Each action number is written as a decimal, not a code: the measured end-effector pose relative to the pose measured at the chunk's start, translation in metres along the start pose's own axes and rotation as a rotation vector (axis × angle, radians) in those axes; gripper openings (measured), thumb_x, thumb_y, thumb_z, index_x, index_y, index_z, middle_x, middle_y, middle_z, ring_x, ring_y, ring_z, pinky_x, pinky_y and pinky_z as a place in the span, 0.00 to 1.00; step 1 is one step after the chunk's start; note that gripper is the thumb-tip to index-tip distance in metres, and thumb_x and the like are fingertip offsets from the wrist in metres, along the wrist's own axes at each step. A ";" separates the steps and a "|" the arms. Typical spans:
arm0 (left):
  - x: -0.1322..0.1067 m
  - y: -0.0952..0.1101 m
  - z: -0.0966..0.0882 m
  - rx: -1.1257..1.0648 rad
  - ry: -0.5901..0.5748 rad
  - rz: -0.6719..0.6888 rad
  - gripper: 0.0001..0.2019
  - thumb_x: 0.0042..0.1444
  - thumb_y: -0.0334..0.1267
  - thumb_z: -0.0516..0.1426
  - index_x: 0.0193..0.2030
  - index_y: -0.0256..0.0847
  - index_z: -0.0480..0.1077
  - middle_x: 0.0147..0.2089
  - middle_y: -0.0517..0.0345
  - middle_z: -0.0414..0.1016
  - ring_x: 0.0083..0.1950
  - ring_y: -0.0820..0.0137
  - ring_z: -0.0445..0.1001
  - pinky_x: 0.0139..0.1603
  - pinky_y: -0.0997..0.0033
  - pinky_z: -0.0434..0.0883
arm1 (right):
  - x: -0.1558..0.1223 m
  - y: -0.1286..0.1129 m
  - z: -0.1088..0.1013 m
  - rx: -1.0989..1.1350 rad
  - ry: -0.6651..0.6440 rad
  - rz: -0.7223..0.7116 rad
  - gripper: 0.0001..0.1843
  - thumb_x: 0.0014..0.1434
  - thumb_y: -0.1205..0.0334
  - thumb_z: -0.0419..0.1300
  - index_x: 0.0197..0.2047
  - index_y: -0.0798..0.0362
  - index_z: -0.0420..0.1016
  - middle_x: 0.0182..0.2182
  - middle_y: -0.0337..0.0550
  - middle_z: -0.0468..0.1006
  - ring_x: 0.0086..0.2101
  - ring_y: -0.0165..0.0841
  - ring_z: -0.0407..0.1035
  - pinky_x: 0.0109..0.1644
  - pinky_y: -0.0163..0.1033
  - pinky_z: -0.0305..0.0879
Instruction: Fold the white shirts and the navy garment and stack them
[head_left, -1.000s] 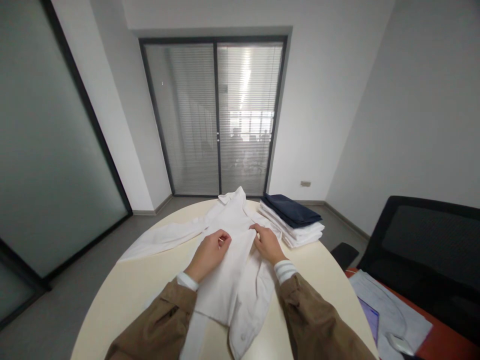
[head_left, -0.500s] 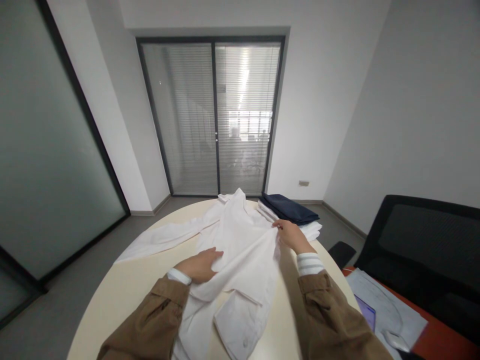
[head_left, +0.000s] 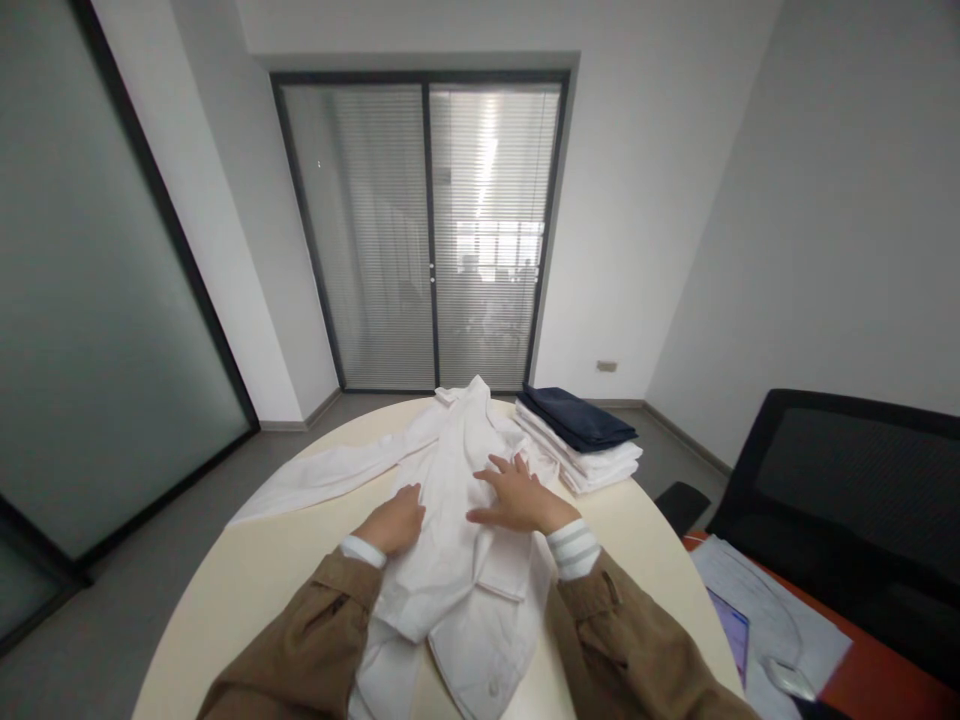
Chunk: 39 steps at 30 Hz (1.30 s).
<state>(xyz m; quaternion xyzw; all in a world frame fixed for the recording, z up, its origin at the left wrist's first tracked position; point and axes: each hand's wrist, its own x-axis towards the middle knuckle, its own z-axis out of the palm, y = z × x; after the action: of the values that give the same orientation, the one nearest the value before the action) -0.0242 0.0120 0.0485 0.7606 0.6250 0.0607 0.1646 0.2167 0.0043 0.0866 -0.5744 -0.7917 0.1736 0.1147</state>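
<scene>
Right hand [head_left: 521, 503] lies open and flat on the white shirt [head_left: 457, 470]; left hand [head_left: 395, 520] half-curls, any grip unclear. Pressing and dragging could rumple the cloth against the folded stack [head_left: 577, 450] just beside.

Round cream table [head_left: 255, 535] with white shirt [head_left: 450, 570] and folded stack [head_left: 577, 455], probably clothes

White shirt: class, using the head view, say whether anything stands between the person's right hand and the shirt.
Nothing visible does: the right hand lies directly on the white shirt, fingers spread. The folded stack sits beyond the hand, not between them.
</scene>
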 end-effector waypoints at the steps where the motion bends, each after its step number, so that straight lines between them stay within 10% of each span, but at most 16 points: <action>1: 0.001 -0.005 -0.001 0.033 -0.004 -0.018 0.25 0.63 0.38 0.46 0.65 0.34 0.62 0.67 0.40 0.64 0.67 0.59 0.63 0.65 0.61 0.60 | 0.001 -0.001 0.006 0.022 -0.039 -0.010 0.44 0.46 0.36 0.67 0.64 0.40 0.65 0.69 0.53 0.50 0.66 0.68 0.32 0.56 0.76 0.49; 9: 0.001 -0.023 -0.005 0.174 -0.106 -0.105 0.26 0.62 0.41 0.47 0.66 0.37 0.60 0.72 0.39 0.51 0.68 0.51 0.62 0.62 0.46 0.62 | 0.013 0.021 0.040 -0.019 -0.264 0.045 0.67 0.24 0.42 0.77 0.68 0.39 0.56 0.71 0.58 0.42 0.66 0.70 0.30 0.55 0.79 0.47; 17: 0.010 -0.060 -0.012 0.233 -0.119 -0.315 0.38 0.62 0.56 0.42 0.72 0.33 0.47 0.75 0.40 0.36 0.75 0.52 0.41 0.68 0.35 0.45 | 0.012 0.032 0.022 -0.078 -0.377 0.064 0.75 0.17 0.48 0.79 0.70 0.41 0.53 0.72 0.58 0.39 0.66 0.70 0.30 0.61 0.75 0.42; 22: 0.006 -0.062 -0.024 0.230 -0.117 -0.369 0.37 0.61 0.50 0.48 0.73 0.32 0.45 0.74 0.34 0.42 0.73 0.47 0.48 0.66 0.32 0.47 | 0.006 0.034 0.008 -0.083 -0.373 0.131 0.74 0.17 0.54 0.79 0.70 0.40 0.54 0.71 0.57 0.42 0.66 0.70 0.32 0.62 0.73 0.44; 26: -0.002 -0.027 -0.030 0.108 -0.016 -0.114 0.38 0.61 0.45 0.49 0.72 0.23 0.44 0.73 0.29 0.44 0.73 0.47 0.49 0.69 0.41 0.50 | 0.007 0.033 0.004 -0.087 -0.411 0.101 0.73 0.22 0.51 0.79 0.71 0.42 0.51 0.72 0.56 0.39 0.67 0.67 0.32 0.65 0.69 0.42; 28: -0.008 -0.004 -0.028 0.031 -0.014 0.101 0.39 0.63 0.53 0.48 0.74 0.33 0.42 0.76 0.45 0.40 0.75 0.61 0.45 0.72 0.60 0.50 | 0.010 0.033 0.005 -0.075 -0.458 0.060 0.75 0.23 0.47 0.78 0.72 0.45 0.47 0.72 0.56 0.35 0.67 0.66 0.31 0.67 0.65 0.41; 31: -0.014 0.019 -0.017 -0.143 -0.166 0.353 0.48 0.58 0.62 0.51 0.75 0.37 0.35 0.76 0.48 0.36 0.75 0.62 0.43 0.73 0.64 0.47 | 0.015 0.033 0.009 -0.035 -0.464 0.027 0.77 0.25 0.42 0.76 0.73 0.48 0.42 0.72 0.55 0.31 0.68 0.61 0.29 0.69 0.60 0.40; 34: -0.011 0.018 0.000 -0.044 -0.325 0.276 0.53 0.52 0.65 0.54 0.75 0.37 0.35 0.76 0.45 0.32 0.76 0.56 0.34 0.73 0.50 0.42 | 0.017 0.033 0.014 0.005 -0.390 0.018 0.76 0.29 0.39 0.74 0.74 0.50 0.39 0.72 0.54 0.27 0.69 0.56 0.28 0.70 0.55 0.39; 39: 0.005 -0.007 0.015 0.110 -0.275 0.168 0.48 0.56 0.66 0.48 0.75 0.39 0.37 0.76 0.46 0.25 0.75 0.53 0.26 0.71 0.43 0.35 | 0.010 0.035 0.001 0.006 -0.196 0.032 0.61 0.45 0.37 0.67 0.72 0.57 0.47 0.71 0.63 0.41 0.67 0.52 0.45 0.68 0.49 0.47</action>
<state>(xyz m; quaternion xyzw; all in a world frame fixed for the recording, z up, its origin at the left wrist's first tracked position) -0.0250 0.0148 0.0315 0.8192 0.5332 -0.0646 0.2012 0.2436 0.0236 0.0714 -0.5669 -0.7894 0.2331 0.0353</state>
